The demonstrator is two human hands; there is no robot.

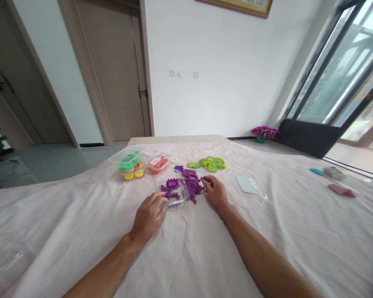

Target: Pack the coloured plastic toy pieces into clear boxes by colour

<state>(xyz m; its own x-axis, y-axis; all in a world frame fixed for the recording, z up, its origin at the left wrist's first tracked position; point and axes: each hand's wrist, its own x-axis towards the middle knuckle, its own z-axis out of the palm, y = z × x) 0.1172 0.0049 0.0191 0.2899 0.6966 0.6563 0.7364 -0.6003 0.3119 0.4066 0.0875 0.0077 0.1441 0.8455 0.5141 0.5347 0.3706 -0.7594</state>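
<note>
A clear plastic box (184, 193) with several purple interlocking puzzle pieces in it stands on the cloth before me. My left hand (149, 216) is at its left side, with curled fingers over the rim and the thumb lower down. Right of the box, partly behind its wall, lies a pile of purple pieces (192, 182). My right hand (216, 193) is at the pile's right edge, its thumb and fingertips pinched on a purple puzzle piece (202, 181). The fingers hide part of that piece.
Behind lie green pieces (214, 164), a red-filled box (158, 164) and stacked boxes with green and yellow pieces (131, 166). A clear lid with a white card (246, 184) lies right; another clear container (8, 258) is far left. Small items, including a pink one (342, 190), lie far right.
</note>
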